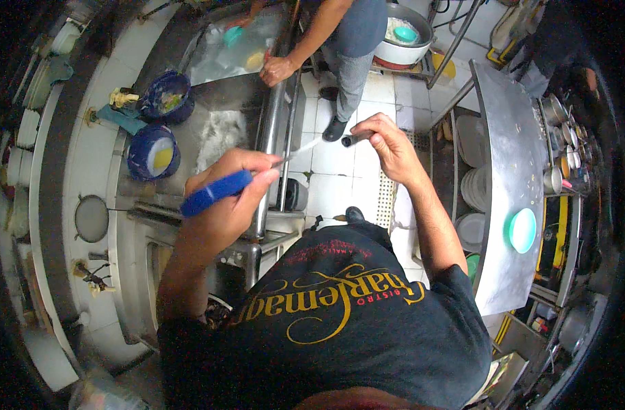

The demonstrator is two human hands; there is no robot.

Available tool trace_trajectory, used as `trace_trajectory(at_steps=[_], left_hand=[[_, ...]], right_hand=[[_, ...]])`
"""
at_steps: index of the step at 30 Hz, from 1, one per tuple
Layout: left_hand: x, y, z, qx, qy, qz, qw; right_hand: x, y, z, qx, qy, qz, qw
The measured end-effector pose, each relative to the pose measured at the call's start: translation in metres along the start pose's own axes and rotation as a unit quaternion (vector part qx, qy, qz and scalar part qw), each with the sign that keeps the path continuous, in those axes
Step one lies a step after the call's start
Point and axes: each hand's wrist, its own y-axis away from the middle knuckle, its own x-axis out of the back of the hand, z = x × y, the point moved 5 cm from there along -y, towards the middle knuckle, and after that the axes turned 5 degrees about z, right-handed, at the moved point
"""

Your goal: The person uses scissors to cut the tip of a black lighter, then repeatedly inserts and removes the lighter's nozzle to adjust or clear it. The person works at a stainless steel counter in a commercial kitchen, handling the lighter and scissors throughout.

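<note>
Blue-handled and slim-bladed, one knife-like tool [217, 193] is at nine o'clock, and one short black cylinder [349, 141] at one o'clock. Two round deep-blue tubs [137, 147] sit by the sink near ten; one round turquoise bowl [522, 231] rests on the grey steel table [507, 147] at three. The left hand [234, 195] is closed narrowly, thumb and fingertips pinching the tool where its pale strip begins. The right hand [389, 145], curled, grips the cylinder between thumb and fingers, well apart from the left.
</note>
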Motion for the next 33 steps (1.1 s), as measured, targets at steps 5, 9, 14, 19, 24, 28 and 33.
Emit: trace_trajectory(at_steps=[5, 9, 14, 19, 24, 28, 33], left_hand=[[-0.039, -0.004, -0.028, 0.170, 0.148, 0.043, 0.973], [-0.076, 0.002, -0.048, 0.184, 0.239, 0.039, 0.953], [-0.100, 0.008, -0.064, 0.235, 0.244, 0.011, 0.941], [-0.132, 0.025, -0.112, 0.304, 0.182, -0.054, 0.934], [-0.163, 0.029, -0.138, 0.364, 0.278, -0.082, 0.885], [-0.165, 0.026, -0.139, 0.404, 0.397, -0.097, 0.818], [-0.162, 0.020, -0.139, 0.379, 0.428, -0.111, 0.813]], right_hand=[[-0.009, 0.023, 0.019, -0.189, -0.207, 0.018, 0.960], [-0.016, 0.024, 0.028, -0.204, -0.415, 0.105, 0.880], [-0.019, 0.064, 0.091, -0.314, -0.477, 0.226, 0.789], [-0.020, 0.088, 0.099, -0.406, -0.480, 0.243, 0.739], [-0.019, 0.059, 0.063, -0.314, -0.617, 0.200, 0.693], [-0.022, 0.045, 0.039, -0.281, -0.656, 0.163, 0.682], [-0.021, 0.039, 0.013, -0.273, -0.760, 0.122, 0.577]])
